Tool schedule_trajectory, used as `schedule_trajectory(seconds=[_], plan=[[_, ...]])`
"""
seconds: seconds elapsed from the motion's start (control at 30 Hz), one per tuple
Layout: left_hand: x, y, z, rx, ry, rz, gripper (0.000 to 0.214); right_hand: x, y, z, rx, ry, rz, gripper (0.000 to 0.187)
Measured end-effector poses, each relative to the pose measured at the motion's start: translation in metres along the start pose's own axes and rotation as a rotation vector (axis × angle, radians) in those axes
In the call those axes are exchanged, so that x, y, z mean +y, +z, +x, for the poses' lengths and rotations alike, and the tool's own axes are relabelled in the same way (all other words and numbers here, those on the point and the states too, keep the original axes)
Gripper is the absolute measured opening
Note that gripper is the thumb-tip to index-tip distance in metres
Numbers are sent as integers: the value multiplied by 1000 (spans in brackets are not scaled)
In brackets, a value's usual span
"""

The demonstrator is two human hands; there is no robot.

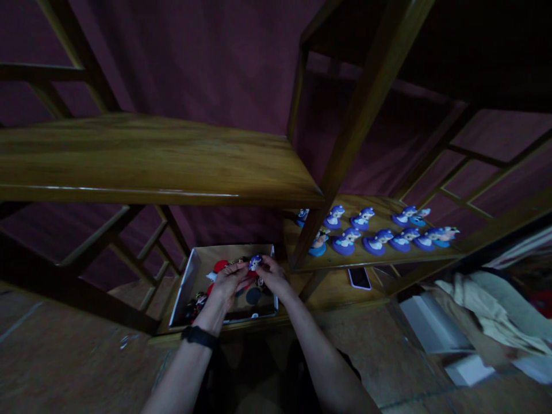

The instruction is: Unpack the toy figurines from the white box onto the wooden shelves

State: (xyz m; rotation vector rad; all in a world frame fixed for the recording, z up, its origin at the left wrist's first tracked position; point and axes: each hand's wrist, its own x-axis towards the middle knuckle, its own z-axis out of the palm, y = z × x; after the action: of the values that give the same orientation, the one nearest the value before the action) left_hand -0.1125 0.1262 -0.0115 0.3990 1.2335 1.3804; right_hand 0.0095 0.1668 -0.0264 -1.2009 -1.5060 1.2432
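Observation:
Both my hands meet over a shallow white-rimmed cardboard box [181, 290] on the low shelf. Between them is a small purple and white figurine [255, 263]. The fingers of my left hand [230, 280] close on its left side, and those of my right hand [273, 273] pinch it from the right. Beneath the hands, the box holds a jumble of small items, among them a red piece [221, 265] and a dark round disc [253, 296]. My wrists and fingers cover part of the contents.
Several purple-based figurines [345, 241] stand in rows on the shelf to the right. Below them lies a phone [359, 279]. A wooden shelf board [155, 164] juts out above the box, and a wooden post [345, 144] rises at right. Pale boxes [435, 328] and cloth [483, 310] sit on the floor.

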Motion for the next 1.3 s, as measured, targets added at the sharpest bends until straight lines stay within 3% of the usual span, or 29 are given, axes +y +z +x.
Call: schedule_trajectory(seconds=[0.13,0.33,0.57,0.8,1.1,1.3], plan=[[0,2,-1,11,57,13,15,-1,3,-2,9,-19,98,36],[-1,7,-3,60,127,20,19,0,0,-3,8,-22,58,28],[-6,1,-7,-3,7,-79,8,3,-3,3,56,42,4,25],[-12,-12,-14,18,-94,-116,8,16,3,-2,-130,-3,95,28],[-8,-11,-60,-45,-85,-50,4,4,5,-36,-133,1,290,28],[-27,-17,-101,0,-117,64,11,7,-9,-86,-250,-11,361,34]])
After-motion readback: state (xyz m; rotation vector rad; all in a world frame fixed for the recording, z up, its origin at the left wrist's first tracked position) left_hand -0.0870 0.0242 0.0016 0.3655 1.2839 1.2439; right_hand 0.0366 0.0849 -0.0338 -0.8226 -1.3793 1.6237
